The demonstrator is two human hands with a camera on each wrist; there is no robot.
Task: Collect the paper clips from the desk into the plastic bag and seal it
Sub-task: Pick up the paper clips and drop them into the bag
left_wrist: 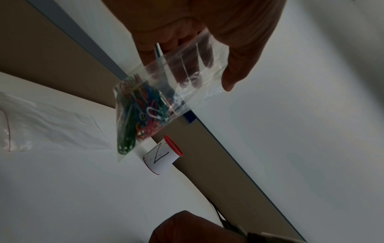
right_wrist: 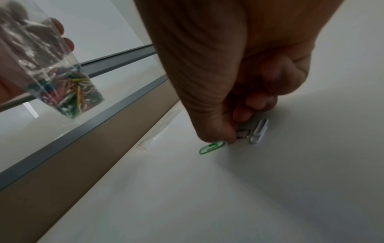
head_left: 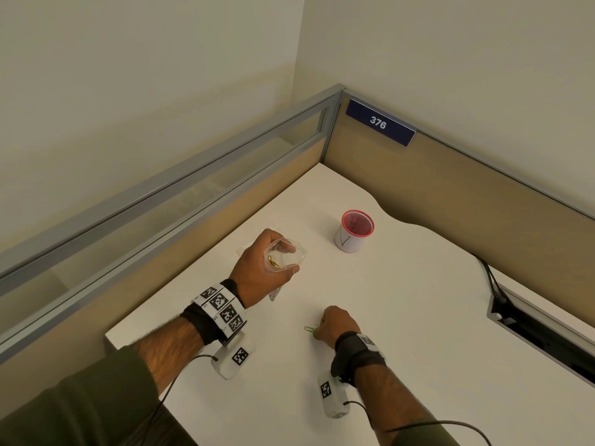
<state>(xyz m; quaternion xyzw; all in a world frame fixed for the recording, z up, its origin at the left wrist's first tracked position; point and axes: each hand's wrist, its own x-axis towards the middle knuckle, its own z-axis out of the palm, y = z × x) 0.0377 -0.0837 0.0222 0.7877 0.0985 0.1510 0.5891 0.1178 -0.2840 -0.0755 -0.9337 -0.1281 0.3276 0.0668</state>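
My left hand (head_left: 289,259) holds a clear plastic bag (head_left: 283,252) above the desk, thumb and fingers spreading its mouth. Several coloured paper clips (left_wrist: 141,118) sit bunched in the bag's lower corner. My right hand (head_left: 317,331) is down on the white desk (head_left: 402,317), fingers curled. In the right wrist view its thumb and forefinger pinch a small pale paper clip (right_wrist: 242,133) at the desk surface. A green clip (right_wrist: 212,147) lies flat just left of the thumb. A white clip (right_wrist: 258,131) lies just right of the fingers.
A second, empty plastic bag (left_wrist: 51,126) lies flat on the desk beyond my left hand. A red mesh cup wrapped in white paper (head_left: 352,233) stands further back. Partition walls close the far sides; a cable cutout (head_left: 531,326) opens at the right.
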